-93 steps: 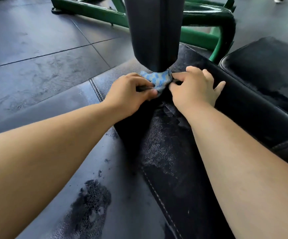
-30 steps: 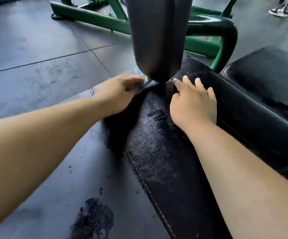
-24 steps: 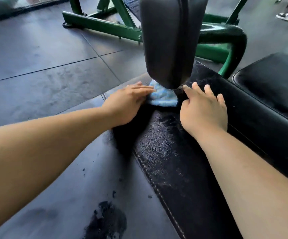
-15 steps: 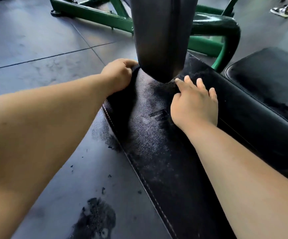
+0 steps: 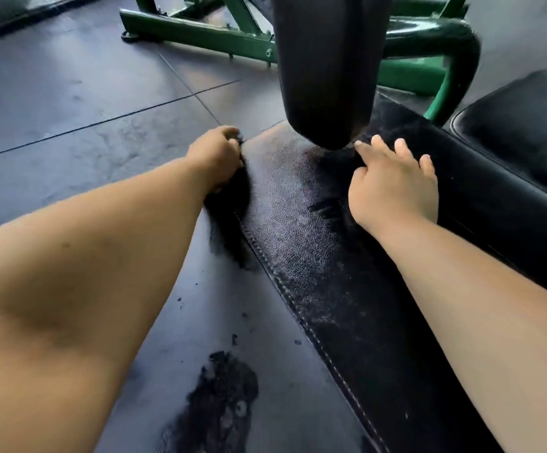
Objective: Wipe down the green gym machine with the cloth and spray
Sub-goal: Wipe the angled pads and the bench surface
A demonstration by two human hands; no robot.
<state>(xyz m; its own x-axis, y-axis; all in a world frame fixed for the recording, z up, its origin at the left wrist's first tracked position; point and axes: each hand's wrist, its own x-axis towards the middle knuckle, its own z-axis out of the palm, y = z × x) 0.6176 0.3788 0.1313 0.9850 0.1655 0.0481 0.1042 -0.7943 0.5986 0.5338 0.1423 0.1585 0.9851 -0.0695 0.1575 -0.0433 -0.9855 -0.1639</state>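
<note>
Fingers [image 5: 383, 150] of the right hand [image 5: 393, 188] lie straight and spread on the black pad [image 5: 298, 230] of the green machine [image 5: 197, 34]. The first fingertip is right at the foot of the upright cushion [image 5: 327, 67]. The pad is the long, flat, leathery one running towards the person, with a line of pale stitching [image 5: 301, 315] along its left edge and a dull, speckled sheen over its top. The upright cushion stands at the pad's far end and blocks the view of whatever lies behind it. Its foot comes down between the two hands.

Past the cushion the machine's green bars run across the floor, and a thick green tube [image 5: 462, 50] bends down on the right. A second black pad [image 5: 520, 132] lies just beside the first, further right. All of it stands on dark rubber floor tiles [image 5: 69, 93]. A dark blotchy patch [image 5: 220, 403] shows on the tiles near the person, and a few black crumbs [image 5: 234, 338] lie beside the stitched edge.

Both forearms are bare and stretched forward. The right palm faces down, resting on the pad. The left hand [image 5: 215, 156] is at the pad's far left corner, knuckles up, with its fingers curled under at the edge. What they hold, if anything, I cannot tell from where I stand. The cloth is out of sight.
</note>
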